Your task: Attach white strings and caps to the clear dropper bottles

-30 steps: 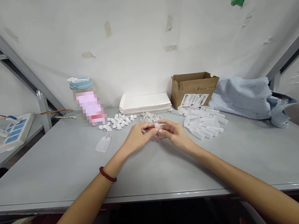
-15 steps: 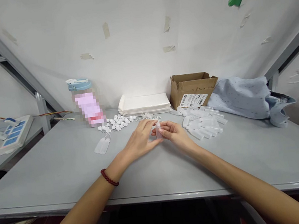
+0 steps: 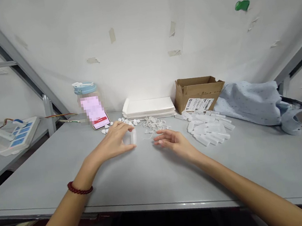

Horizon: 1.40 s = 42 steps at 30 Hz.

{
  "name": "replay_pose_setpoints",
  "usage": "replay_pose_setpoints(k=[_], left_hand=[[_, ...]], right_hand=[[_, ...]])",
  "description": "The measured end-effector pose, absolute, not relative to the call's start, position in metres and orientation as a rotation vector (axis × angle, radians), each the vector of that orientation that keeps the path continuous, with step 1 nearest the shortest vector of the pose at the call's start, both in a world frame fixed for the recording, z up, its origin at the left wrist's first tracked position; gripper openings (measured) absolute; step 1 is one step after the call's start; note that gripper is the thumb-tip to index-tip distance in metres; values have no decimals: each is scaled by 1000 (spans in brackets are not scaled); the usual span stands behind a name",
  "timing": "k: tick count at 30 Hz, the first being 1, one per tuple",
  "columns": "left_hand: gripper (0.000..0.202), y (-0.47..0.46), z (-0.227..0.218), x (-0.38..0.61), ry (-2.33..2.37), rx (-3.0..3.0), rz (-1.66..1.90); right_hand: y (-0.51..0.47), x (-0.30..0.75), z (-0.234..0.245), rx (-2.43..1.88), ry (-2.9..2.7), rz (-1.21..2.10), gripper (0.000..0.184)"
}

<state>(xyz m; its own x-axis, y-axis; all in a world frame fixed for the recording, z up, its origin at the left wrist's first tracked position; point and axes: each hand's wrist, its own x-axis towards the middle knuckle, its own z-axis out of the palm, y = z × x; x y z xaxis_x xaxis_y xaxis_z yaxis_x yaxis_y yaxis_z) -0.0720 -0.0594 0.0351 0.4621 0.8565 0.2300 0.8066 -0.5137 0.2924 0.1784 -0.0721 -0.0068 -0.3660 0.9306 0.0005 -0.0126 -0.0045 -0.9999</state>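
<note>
Translucent tube (image 3: 133,136) sits at the left hand (image 3: 112,142), near the middle of the desk (image 3: 153,175). Left grip pinches it end to end: index fingertip at the top, thumb at the bottom. Tube is near upright as seen; can't tell if it touches the desk.

Right hand (image 3: 175,142) is just across from it, apart from the tube. Right grip is spread, fingers loosely curled, thumb side toward the left hand.

Tangle of white cords (image 3: 154,123) lies behind the gap between the hands, with loose strands trailing toward the right fingertips. Small white pieces (image 3: 135,122) lie behind the left hand, partly covered by it; exact shape too small to tell. Pile of translucent tubes (image 3: 209,129) lies to the right of the right hand, several overlapping.

Further back, stack of white sheets or envelopes (image 3: 149,107) is by the wall, behind the cords. Cardboard box (image 3: 200,91) with a printed label stands right of the stack. Light blue cloth (image 3: 246,102) is bunched beside the box.

Back left: phone (image 3: 95,111), partly pixelated, leans near a container with a blue lid (image 3: 85,88). Red beaded bracelet (image 3: 80,189) on left wrist.
</note>
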Motion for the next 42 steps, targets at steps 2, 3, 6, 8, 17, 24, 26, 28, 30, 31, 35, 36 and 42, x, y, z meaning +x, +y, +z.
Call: replay_pose_setpoints(k=[2,3,6,8,17,24,26,28,30,31,35,36,42], left_hand=[[42,-61,35,-89,1528,2508,452],[44,-61,36,-97,1556,2482,407],[52,-64,37,-115,1623,2418,281],[54,-66,38,-123,1637,2392,247],[53,-71,36,-131,1617,2318,235],[52,-70,41,-132,1634,2300,161],[52,-69,41,-133,1632,2300,142],[52,-68,41,-133,1623,2307,123],[51,-67,41,-134,1619,2309,111],[51,-67,41,-135,1621,2307,106],[52,-67,40,-137,1627,2290,68],[53,-67,40,-138,1624,2290,55],[56,-69,40,-137,1616,2274,79]], right_hand=[[-72,179,-7,-1019,-1467,1458,33],[-71,179,-8,-1029,-1465,1451,32],[-70,178,-9,-1066,-1449,1443,30],[-70,178,-9,-1094,-1446,1440,31],[-70,179,-10,-1139,-1460,1422,35],[-70,179,-7,-1161,-1441,1423,35],[-71,178,-6,-1164,-1439,1422,34],[-70,179,-6,-1167,-1438,1417,34],[-70,179,-6,-1169,-1436,1414,34],[-69,179,-7,-1170,-1436,1414,34],[-69,178,-7,-1173,-1432,1419,33],[-69,178,-6,-1177,-1430,1420,33],[-70,177,-4,-1191,-1429,1417,32]])
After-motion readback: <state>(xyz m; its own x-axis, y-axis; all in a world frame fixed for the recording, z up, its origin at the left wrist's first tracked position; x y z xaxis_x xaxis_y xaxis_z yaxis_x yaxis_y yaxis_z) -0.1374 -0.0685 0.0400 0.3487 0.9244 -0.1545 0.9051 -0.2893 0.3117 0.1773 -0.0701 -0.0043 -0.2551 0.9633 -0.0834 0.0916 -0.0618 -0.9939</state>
